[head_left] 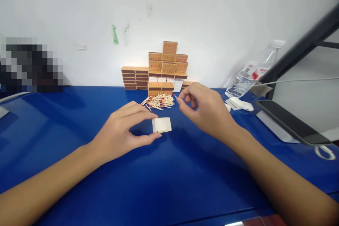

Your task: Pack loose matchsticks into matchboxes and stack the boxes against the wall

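My left hand (pixel 127 127) grips a small white matchbox tray (pixel 163 123) between thumb and fingers, its open side toward me. A match with a red head lies along the tray's lower inner edge. Above and to the right, my right hand (pixel 203 104) pinches a single match (pixel 175 96) between thumb and forefinger, red head pointing left. Just beyond the tray a loose pile of matches (pixel 161 101) lies on the blue table (pixel 148 183). Behind the pile rise stacked orange matchboxes (pixel 169 67), with a lower stack (pixel 135 77) of boxes to their left.
A clear water bottle (pixel 250 70) leans at the right near the wall. Crumpled white pieces (pixel 239 104) lie below it. A dark phone (pixel 291 122) rests on a white object at the right. A cable (pixel 296 79) crosses behind. A pixelated dark area is at far left.
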`<state>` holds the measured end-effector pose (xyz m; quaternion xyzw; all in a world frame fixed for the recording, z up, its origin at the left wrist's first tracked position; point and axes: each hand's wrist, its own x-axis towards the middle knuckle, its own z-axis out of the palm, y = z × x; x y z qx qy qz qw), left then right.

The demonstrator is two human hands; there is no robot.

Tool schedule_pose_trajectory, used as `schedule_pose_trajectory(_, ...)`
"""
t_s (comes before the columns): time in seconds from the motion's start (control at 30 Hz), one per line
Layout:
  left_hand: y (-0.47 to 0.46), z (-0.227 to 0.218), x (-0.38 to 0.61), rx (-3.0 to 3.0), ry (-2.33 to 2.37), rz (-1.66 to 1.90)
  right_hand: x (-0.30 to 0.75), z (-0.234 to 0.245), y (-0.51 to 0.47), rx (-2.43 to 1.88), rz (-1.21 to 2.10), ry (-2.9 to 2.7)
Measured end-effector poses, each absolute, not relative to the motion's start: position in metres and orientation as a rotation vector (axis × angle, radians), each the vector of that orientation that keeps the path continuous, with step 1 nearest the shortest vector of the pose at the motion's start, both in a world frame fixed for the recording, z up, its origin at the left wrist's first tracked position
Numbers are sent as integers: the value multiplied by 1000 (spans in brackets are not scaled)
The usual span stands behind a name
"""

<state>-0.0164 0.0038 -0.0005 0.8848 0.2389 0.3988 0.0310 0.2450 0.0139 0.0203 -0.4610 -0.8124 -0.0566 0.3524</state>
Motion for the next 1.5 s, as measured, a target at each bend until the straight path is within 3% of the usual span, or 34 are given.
schedule_pose_trajectory(0.5, 7, -7, -18, 2591, 928, 1171, 232, 23, -1, -920, 126, -2361)
schedule_pose_trajectory(0.9, 9, -7, -20, 2601, 855, 1135, 229, 19, -4, -936, 209, -2524)
schedule_pose_trajectory(1.1, 11, -9, -22, 2526, 879, 893, 246, 9, 26, -1226, 141, -2163)
schedule_pose_trajectory(1.5, 12, -10, -22, 2564, 883, 827, 239, -9, 61, -1368, 167, -2395)
